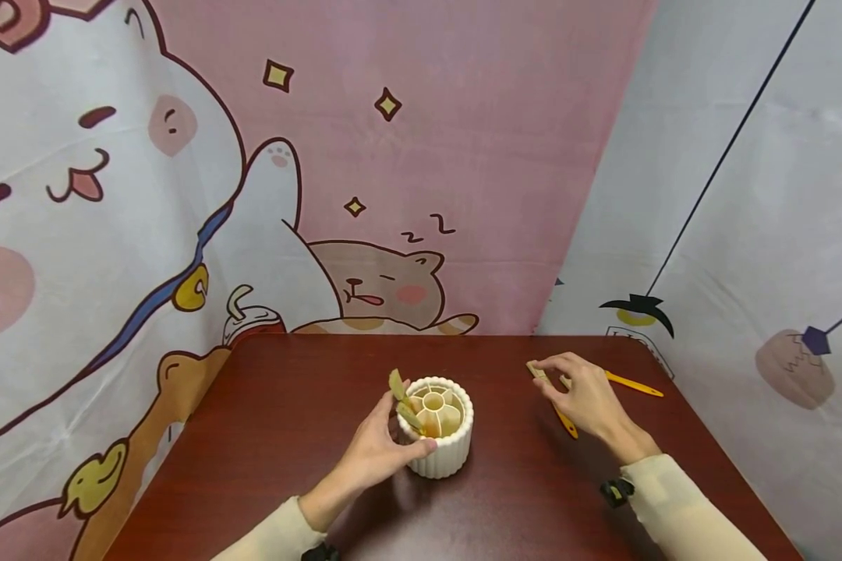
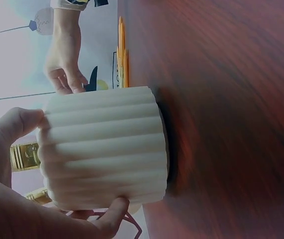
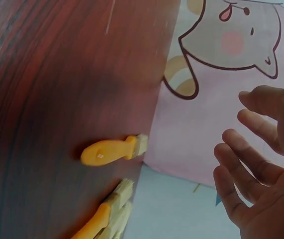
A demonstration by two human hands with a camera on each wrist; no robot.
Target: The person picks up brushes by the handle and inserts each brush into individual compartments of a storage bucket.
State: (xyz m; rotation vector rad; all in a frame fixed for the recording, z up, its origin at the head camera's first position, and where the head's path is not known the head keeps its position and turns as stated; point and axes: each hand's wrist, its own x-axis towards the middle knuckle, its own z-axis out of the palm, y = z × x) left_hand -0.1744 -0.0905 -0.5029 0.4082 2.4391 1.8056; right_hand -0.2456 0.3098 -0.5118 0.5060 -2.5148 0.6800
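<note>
Gripping a white ribbed holder [image 1: 449, 456] by its side, the left hand [image 1: 381, 448] has thumb and fingers curled round the wall. Inside the holder, just beside those fingers, two brushes [image 1: 410, 414] lean at the rim, bristles up. Well apart to the right of that grip, the right hand [image 1: 589, 399] hovers with loosely bent fingers and nothing between them. Below it, yellow-handled brushes [image 3: 107, 152] lie on the dark red table [image 1: 288, 421], seemingly three, though some partly overlap.
</note>
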